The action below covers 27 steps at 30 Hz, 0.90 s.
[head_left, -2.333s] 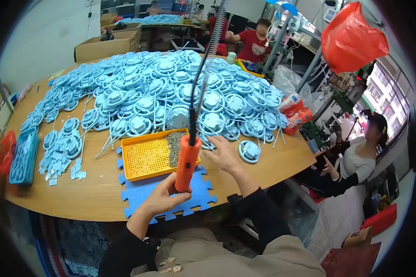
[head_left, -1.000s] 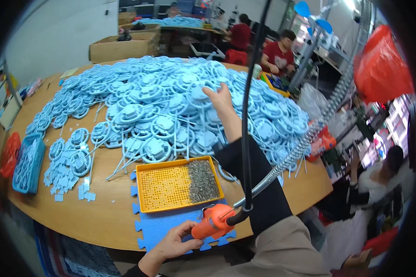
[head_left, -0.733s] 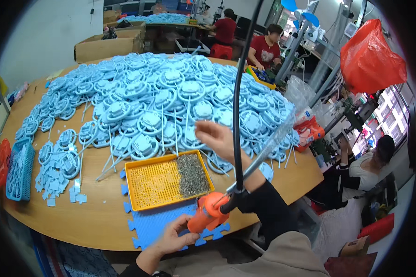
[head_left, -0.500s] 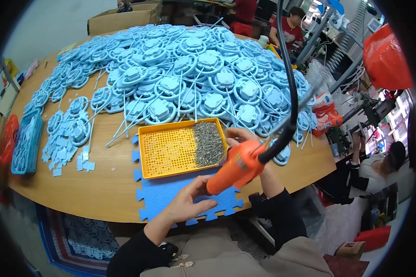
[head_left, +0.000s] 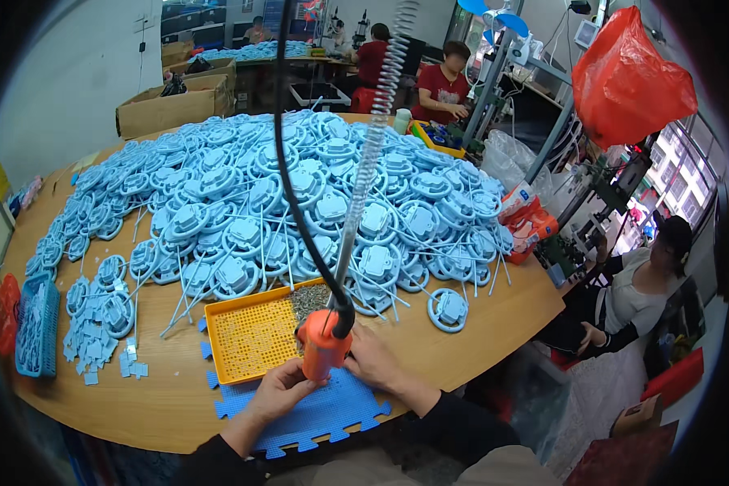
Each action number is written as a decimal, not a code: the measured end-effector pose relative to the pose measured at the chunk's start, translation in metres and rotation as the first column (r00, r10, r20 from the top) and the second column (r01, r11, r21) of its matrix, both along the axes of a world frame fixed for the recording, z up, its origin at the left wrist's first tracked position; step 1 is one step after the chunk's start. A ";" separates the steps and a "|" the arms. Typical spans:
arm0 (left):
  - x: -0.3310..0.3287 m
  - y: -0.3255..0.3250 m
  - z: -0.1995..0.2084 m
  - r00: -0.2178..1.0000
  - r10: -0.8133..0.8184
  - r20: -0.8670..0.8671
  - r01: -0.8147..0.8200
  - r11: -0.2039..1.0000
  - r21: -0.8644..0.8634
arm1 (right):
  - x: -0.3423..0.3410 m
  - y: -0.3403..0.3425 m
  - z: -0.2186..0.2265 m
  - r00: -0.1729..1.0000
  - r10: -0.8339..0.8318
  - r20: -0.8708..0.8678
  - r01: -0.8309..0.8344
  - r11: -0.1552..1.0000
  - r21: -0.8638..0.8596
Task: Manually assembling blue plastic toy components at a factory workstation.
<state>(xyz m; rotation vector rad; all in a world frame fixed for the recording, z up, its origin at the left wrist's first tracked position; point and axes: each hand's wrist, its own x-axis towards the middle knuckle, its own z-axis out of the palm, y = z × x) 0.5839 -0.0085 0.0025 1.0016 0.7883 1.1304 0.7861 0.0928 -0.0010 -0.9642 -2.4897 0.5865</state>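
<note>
An orange electric screwdriver (head_left: 326, 350) hangs upright from a spring and black cord, in front of my hands. My left hand (head_left: 277, 395) is at its lower left, fingers curled toward the thumb; what they pinch, if anything, is hidden. Just right of the screwdriver, my right hand (head_left: 374, 361) reaches in behind it, its fingertips out of sight. Beneath both hands lies a blue foam mat (head_left: 316, 417). Behind them a yellow perforated tray (head_left: 235, 374) holds small metal screws (head_left: 309, 300), heaped on its right side and spread thinly on its left.
A large heap of light-blue round plastic parts (head_left: 300, 182) covers the table's back. Small blue square pieces (head_left: 89, 344) lie at left, beside a blue basket (head_left: 37, 324). One blue part (head_left: 447, 309) sits alone at right. Other people sit behind and at right.
The view has tilted up and shifted. The screwdriver has swung from a strong slant to nearly upright. My left fingers have closed toward the thumb, and my right hand has come nearer the left.
</note>
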 end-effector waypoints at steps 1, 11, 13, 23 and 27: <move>-0.004 0.003 0.004 0.996 -0.051 -0.073 0.052 0.999 0.011 | -0.001 0.001 -0.002 1.000 -0.023 -0.004 0.023 0.999 0.050; -0.014 0.015 0.010 0.995 -0.062 -0.073 0.059 0.997 -0.039 | -0.012 0.002 0.018 0.998 -0.068 0.017 0.068 0.998 0.019; -0.011 0.014 0.010 0.995 -0.060 -0.074 0.059 0.998 -0.010 | -0.005 0.014 0.034 0.996 -0.041 -0.076 0.048 0.995 0.090; 0.011 0.002 0.024 0.995 -0.037 -0.088 0.040 0.998 0.041 | 0.061 0.105 0.214 0.760 -0.334 -0.558 0.535 0.808 0.246; 0.004 -0.001 0.007 0.991 0.038 -0.132 -0.030 0.998 0.062 | 0.027 0.085 0.153 0.844 -0.118 -0.523 0.027 0.984 -0.178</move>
